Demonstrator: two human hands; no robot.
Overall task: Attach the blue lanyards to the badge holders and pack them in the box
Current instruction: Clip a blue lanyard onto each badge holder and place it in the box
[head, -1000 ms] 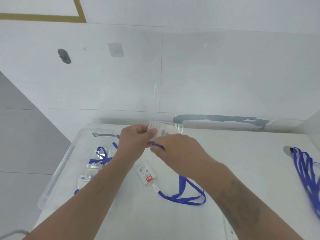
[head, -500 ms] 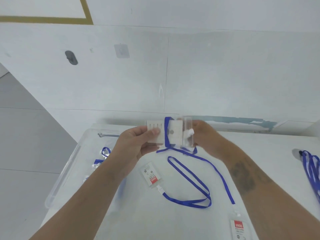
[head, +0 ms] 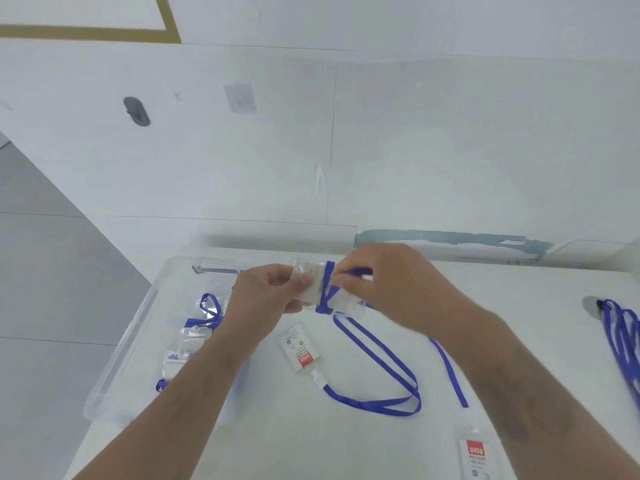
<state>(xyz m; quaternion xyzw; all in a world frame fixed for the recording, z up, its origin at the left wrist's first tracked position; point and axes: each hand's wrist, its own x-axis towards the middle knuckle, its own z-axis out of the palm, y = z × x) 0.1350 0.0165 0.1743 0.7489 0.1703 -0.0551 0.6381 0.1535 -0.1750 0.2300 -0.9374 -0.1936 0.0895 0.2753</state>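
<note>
Since half a second back: right hand point(head: 391, 289) swung in over the badge holder point(head: 311, 284), blue strap now crossing the clear sleeve once more than before. Left hand point(head: 266, 294) barely shifted.

Left: curled round the left end of that holder, thumb pressed flat on its face, centre of the frame. Right: fingertips pinching the lanyard point(head: 327, 289) against the holder's right end, rest of the fingers bunched over it. Holder held up just above the table point(head: 519, 306), not touching it.

Materials: flat, thin, glossy woven ribbon, deep blue; clear soft plastic sleeve, rectangular, white card inside. Strap trailing down from the hands into a long loop point(head: 381, 368) on the smooth white tabletop, ending at a white clip on a second holder point(head: 299, 349) with a red label, lower centre. Third holder point(head: 476, 457), same red label, bottom right. Bundle of spare lanyards point(head: 623, 341) at the right edge. See-through plastic box point(head: 138, 320), rounded corners, at left, already holding wrapped badges point(head: 204, 320), partly hidden by the left forearm.
</note>
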